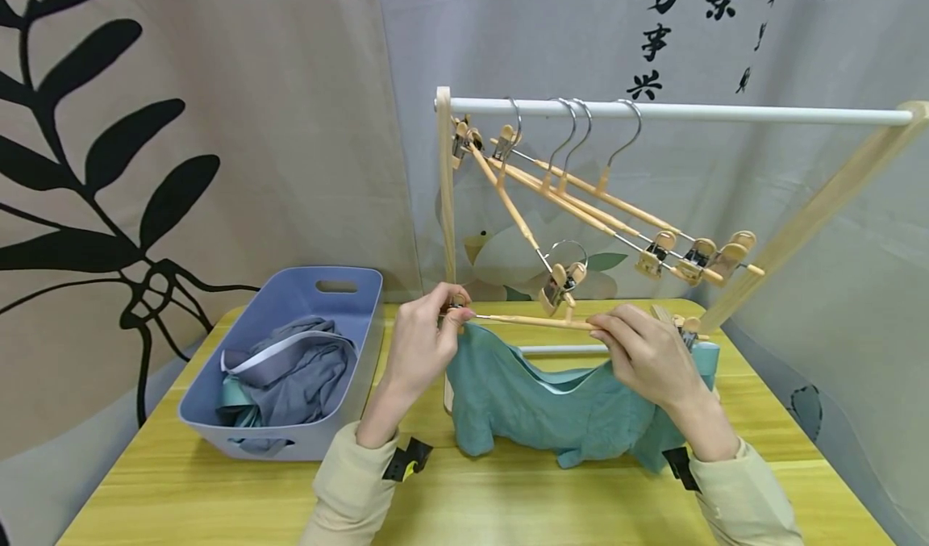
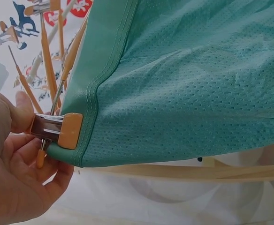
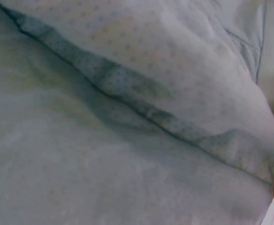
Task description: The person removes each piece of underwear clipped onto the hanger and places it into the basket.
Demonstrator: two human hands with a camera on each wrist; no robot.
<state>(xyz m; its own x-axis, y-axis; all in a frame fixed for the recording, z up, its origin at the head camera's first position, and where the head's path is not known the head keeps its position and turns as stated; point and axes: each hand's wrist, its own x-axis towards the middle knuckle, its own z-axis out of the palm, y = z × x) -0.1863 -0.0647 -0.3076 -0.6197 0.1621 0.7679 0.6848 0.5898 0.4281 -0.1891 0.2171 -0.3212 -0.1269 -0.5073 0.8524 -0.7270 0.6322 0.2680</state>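
A teal garment [image 1: 551,417] of perforated mesh hangs from a wooden clip hanger [image 1: 537,321], its upper edge sagging in the middle. My left hand [image 1: 424,340] pinches the clip at the hanger's left end. In the left wrist view that wooden clip [image 2: 71,131] bites the corner of the garment's stitched band [image 2: 111,56], thumb on one side and fingers behind. My right hand [image 1: 649,356] grips the hanger's bar right of its middle. Another clip [image 1: 685,332] shows just beyond that hand, at the garment's right end. Pale-looking fabric [image 3: 127,154] fills most of the right wrist view.
Several clip hangers [image 1: 581,191] hang on the rack's white rail [image 1: 682,113], just above my hands. The rack's wooden posts [image 1: 806,219] stand at either side. A blue basket [image 1: 366,352] with crumpled grey-blue clothes [image 1: 301,377] stands left on the yellow wooden table [image 1: 508,506].
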